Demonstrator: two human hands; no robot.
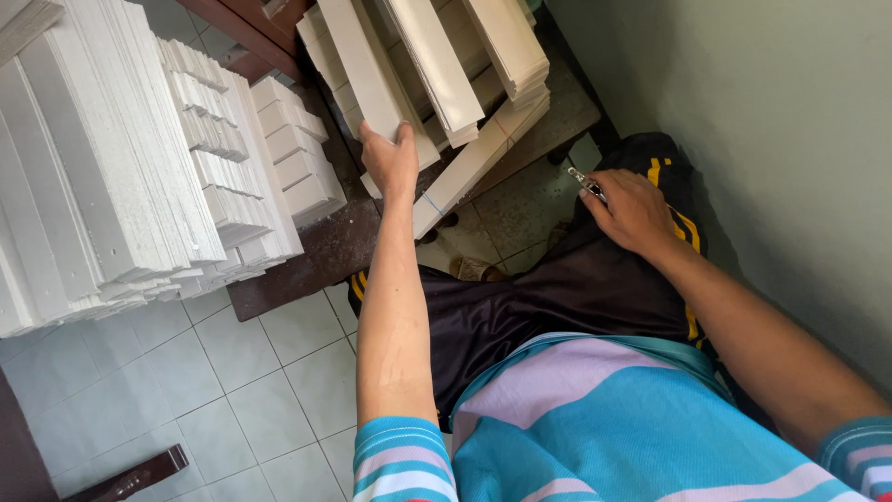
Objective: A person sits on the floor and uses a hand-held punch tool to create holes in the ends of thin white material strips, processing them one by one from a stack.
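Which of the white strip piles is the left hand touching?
The left hand rests on the loose, criss-crossed pile straight ahead at top centre, not the big neat stack to the left.

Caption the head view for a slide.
Left hand grips a white strip from the stack; right hand holds a small metal tool.

Strip stack (121, 158) left on table (316, 251); board pile (437, 65) right.
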